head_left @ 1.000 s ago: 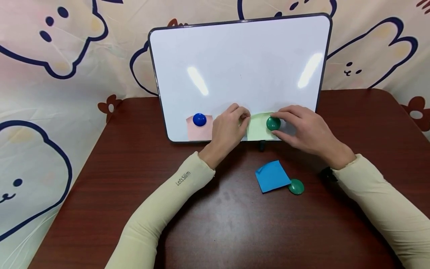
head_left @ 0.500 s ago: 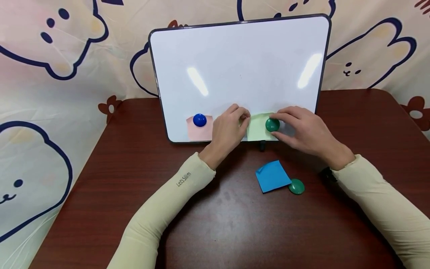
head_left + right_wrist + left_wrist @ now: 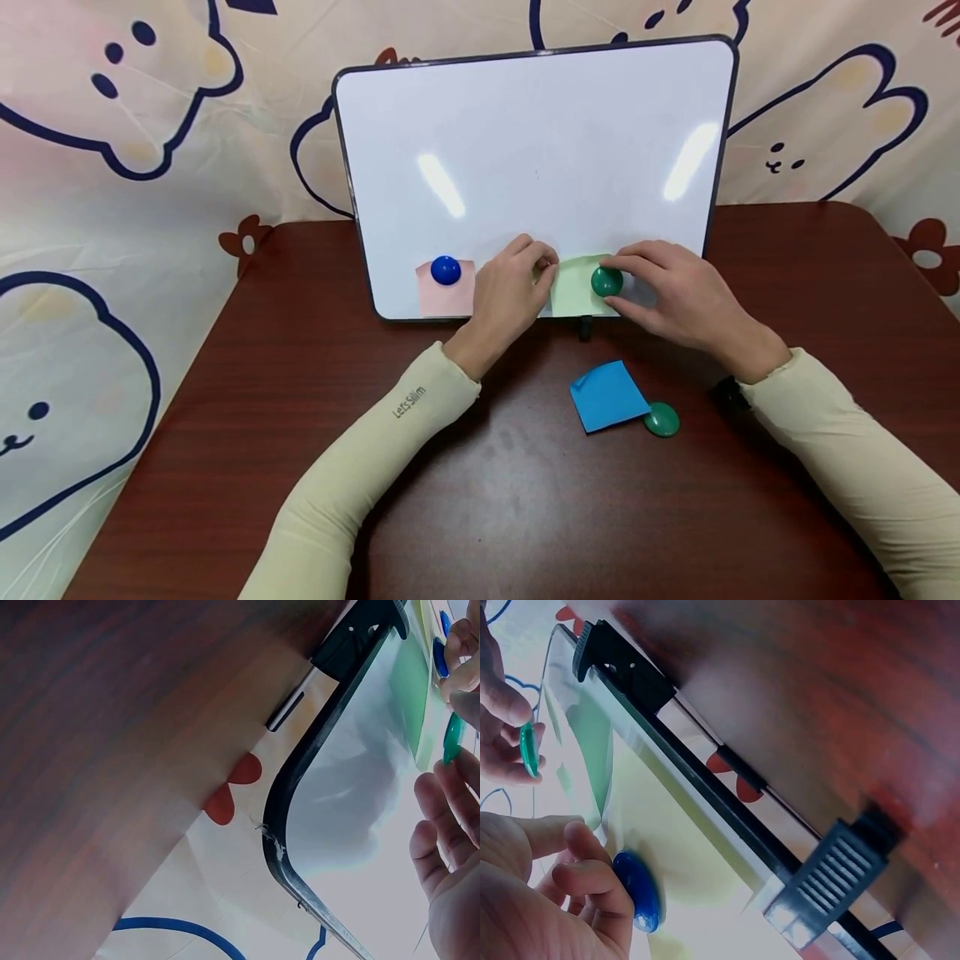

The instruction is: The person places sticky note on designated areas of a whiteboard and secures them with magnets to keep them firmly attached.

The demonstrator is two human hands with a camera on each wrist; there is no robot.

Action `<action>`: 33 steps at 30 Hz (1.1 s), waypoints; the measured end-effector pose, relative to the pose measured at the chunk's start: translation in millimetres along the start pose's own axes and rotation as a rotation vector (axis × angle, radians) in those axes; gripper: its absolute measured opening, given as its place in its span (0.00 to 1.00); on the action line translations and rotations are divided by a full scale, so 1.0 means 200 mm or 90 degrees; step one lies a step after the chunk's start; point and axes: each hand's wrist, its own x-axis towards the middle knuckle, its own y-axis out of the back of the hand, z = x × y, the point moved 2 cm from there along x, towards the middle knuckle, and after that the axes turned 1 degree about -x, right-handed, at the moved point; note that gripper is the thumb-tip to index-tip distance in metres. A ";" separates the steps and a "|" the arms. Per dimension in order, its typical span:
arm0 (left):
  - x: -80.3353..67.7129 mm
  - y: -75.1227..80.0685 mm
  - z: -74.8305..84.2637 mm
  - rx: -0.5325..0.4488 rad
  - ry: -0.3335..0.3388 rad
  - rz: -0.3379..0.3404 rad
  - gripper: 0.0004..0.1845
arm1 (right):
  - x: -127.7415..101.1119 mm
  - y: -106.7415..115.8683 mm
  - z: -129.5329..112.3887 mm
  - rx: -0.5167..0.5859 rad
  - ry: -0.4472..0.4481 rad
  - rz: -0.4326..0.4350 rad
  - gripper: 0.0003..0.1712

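A whiteboard (image 3: 540, 142) stands on the table. Low on it, a pale green sticky note (image 3: 573, 287) curls from the surface. My left hand (image 3: 510, 279) pinches that note's left edge. Between thumb and fingers of my right hand (image 3: 678, 287) is a green round magnet (image 3: 607, 282), over the note's right part; wrist views show it slightly off the paper. Behind my left hand, a blue magnet (image 3: 637, 891) sits on a yellow sticky note (image 3: 682, 817), both hidden in the head view. Further left, a pink sticky note (image 3: 446, 298) is under another blue magnet (image 3: 446, 270).
On the table (image 3: 465, 508) lies a blue sticky note (image 3: 609, 397), its corner touching a second green magnet (image 3: 662, 419). Black clips (image 3: 832, 881) grip the board's lower edge. A patterned cloth (image 3: 75, 217) hangs behind.
My right hand has shifted the green magnet very slightly left and down across the green note. My left hand keeps its place; the view has tilted a little.
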 end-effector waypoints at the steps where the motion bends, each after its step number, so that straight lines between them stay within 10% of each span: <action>1: 0.00 0.00 0.00 0.002 -0.001 0.002 0.07 | 0.00 0.00 0.00 0.002 0.000 0.000 0.31; 33: -0.01 -0.01 0.01 0.007 -0.011 0.009 0.06 | 0.10 -0.06 -0.02 0.008 0.019 0.007 0.28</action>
